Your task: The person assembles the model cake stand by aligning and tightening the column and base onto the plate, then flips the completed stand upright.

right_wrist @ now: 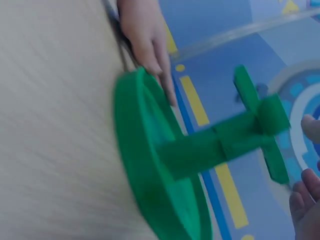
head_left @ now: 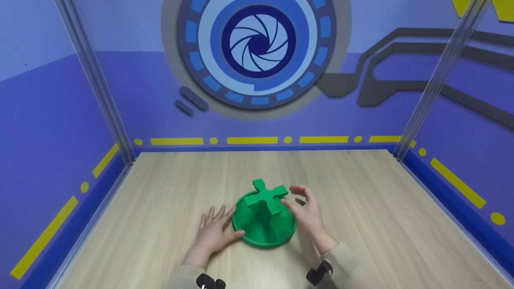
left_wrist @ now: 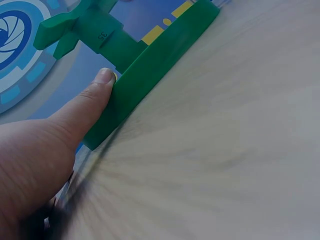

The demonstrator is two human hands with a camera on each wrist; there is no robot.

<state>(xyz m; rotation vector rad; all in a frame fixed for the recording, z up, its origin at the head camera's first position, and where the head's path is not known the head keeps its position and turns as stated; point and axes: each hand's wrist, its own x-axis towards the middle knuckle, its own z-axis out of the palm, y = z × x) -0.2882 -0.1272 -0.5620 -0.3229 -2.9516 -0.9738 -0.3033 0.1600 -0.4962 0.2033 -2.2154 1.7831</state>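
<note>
A green round dish-like base (head_left: pixel 263 239) stands on the table, with a raised rim and a thick central post (right_wrist: pixel 195 152). On top of the post sits a green cross-shaped piece (head_left: pixel 266 196) with several flared arms; the number 35 shows on the upper post in the left wrist view. My left hand (head_left: pixel 215 233) lies at the base's left side, fingers spread, its thumb (left_wrist: pixel 92 100) touching the rim. Beside the cross's right arm is my right hand (head_left: pixel 308 212), thumb and fingers bent loosely apart. In the right wrist view its fingertips (right_wrist: pixel 312 129) stand off from the cross.
The light wood table (head_left: pixel 168 180) is enclosed by blue panels with yellow dashes at the back and both sides. Clear posts (head_left: pixel 435 80) rise at the back corners. Each wrist carries a black strapped device (head_left: pixel 320 273).
</note>
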